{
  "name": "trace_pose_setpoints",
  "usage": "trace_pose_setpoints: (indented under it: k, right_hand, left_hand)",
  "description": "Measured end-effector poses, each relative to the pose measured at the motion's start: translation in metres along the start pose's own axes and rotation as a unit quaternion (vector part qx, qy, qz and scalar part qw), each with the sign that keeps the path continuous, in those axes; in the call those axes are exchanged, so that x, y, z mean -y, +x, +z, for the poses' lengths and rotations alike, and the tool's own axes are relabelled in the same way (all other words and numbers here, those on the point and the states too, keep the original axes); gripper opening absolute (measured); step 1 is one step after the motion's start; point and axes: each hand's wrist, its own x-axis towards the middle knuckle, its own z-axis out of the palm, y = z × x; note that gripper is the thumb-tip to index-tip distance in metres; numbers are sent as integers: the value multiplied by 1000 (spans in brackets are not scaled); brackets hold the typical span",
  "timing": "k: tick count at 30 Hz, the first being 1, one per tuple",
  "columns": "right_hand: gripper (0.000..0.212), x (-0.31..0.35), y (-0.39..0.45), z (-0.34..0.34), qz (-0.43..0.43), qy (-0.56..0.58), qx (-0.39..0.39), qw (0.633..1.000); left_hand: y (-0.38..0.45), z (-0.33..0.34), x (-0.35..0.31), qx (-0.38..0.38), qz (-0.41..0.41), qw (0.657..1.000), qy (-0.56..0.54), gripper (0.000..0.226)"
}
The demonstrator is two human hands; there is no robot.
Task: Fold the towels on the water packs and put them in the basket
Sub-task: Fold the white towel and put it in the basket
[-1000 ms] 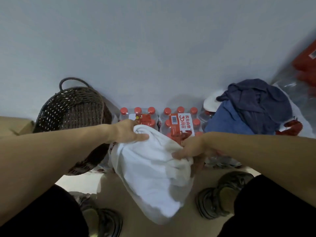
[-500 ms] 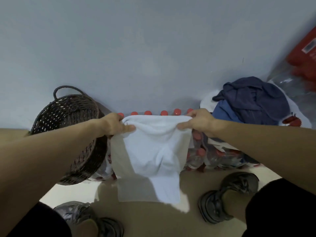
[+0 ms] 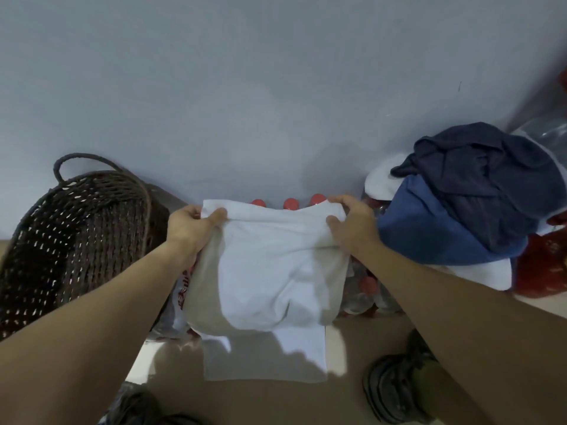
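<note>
The left hand [image 3: 191,223] and right hand [image 3: 352,220] are each pinching a top corner of the white towel [image 3: 270,271] in a closed grip. The towel is lying over the water packs [image 3: 365,289], its lower edge hanging toward the floor. The wicker basket [image 3: 76,240] is sitting just left.

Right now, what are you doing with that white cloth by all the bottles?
A person is folding a white towel laid over the red-capped water bottle packs. The left hand and right hand each pinch a far corner, while the near edge hangs toward the floor. A dark woven basket waits on the left, and a pile of blue towels sits on the right, not yet folded.
</note>
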Motion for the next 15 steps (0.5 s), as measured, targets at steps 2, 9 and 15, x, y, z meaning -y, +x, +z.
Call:
trace_pose_setpoints:
  k: [2,9,15]
  right_hand:
    - [39,-4,0,1,-42,-31,6,999]
    - [47,-2,9,10,-84,-58,-19,995]
    - [47,-1,16,19,-30,-347,20,937]
  left_hand:
    - [9,-1,5,-23,25,999,29,18]
    - [24,-1,13,-53,165,977,127,33]
    - [17,4,14,-119,171,956,204,28]
